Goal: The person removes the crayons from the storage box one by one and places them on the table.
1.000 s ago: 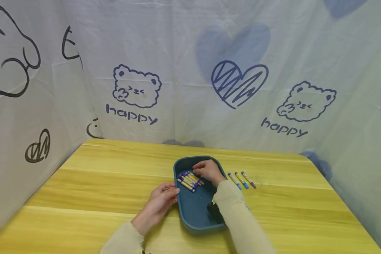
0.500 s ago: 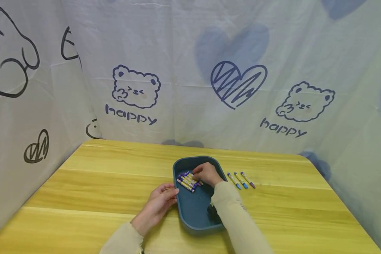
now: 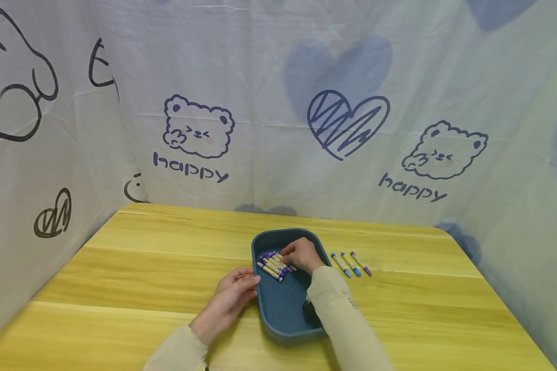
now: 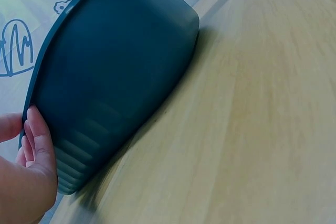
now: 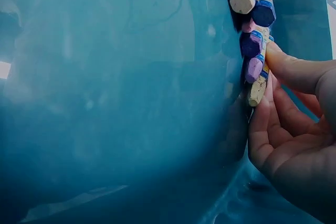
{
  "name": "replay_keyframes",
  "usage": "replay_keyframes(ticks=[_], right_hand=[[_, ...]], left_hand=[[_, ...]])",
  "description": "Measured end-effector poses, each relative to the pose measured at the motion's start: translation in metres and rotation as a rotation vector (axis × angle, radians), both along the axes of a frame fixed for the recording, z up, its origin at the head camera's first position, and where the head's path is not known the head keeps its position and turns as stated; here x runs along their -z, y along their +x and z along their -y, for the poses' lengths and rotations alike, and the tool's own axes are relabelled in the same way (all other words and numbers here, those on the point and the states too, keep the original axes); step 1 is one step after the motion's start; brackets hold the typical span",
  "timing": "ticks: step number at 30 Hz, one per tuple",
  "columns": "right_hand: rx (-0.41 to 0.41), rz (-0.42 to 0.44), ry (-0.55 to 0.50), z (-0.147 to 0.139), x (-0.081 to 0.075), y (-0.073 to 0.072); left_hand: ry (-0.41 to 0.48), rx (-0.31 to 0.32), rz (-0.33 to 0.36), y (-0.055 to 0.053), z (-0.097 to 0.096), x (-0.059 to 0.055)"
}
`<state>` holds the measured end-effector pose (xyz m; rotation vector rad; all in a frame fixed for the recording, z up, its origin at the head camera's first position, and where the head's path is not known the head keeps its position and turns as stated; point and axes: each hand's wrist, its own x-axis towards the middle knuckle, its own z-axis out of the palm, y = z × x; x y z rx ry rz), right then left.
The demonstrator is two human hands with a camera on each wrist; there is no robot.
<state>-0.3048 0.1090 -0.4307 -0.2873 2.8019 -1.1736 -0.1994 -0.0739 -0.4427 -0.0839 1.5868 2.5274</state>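
A dark blue-green plastic bin (image 3: 285,304) stands on the table, with a pile of crayons (image 3: 270,268) in yellow and purple wrappers at its far left inside. My left hand (image 3: 232,296) grips the bin's left rim; in the left wrist view, the thumb and fingers of the left hand (image 4: 31,166) lie on either side of that rim. Reaching into the bin, my right hand (image 3: 302,256) has its thumb and fingers around a crayon at the pile's right side. The right wrist view shows the thumb against the stacked crayons (image 5: 254,45), with the lower fingers curled beneath.
Three crayons (image 3: 351,264) lie side by side on the wood-grain table (image 3: 144,268), right of the bin. Behind the table hangs a white curtain (image 3: 269,170) printed with bears and hearts.
My right hand has lowered slightly onto the crayon pile, and its fingers have closed in on a crayon. The left hand keeps its grip on the bin's rim.
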Motion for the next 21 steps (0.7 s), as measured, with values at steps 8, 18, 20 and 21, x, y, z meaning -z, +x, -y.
replay_keyframes(ticks=[8, 18, 20, 21], right_hand=[[0.025, 0.038, -0.062, 0.0021, -0.0034, 0.0016], [0.05, -0.024, -0.105, 0.0046, -0.0068, 0.0021], [0.046, -0.051, -0.104, 0.0057, -0.0078, 0.0029], [0.045, -0.062, -0.101, 0.0064, -0.0085, 0.0034]], left_hand=[[-0.004, -0.008, 0.005, 0.0002, 0.0001, -0.0001], [0.002, -0.005, -0.005, 0.0003, -0.0005, -0.0006], [0.001, -0.003, -0.006, 0.0006, -0.0003, -0.0004], [0.0, -0.003, -0.004, 0.0005, -0.0002, -0.0001]])
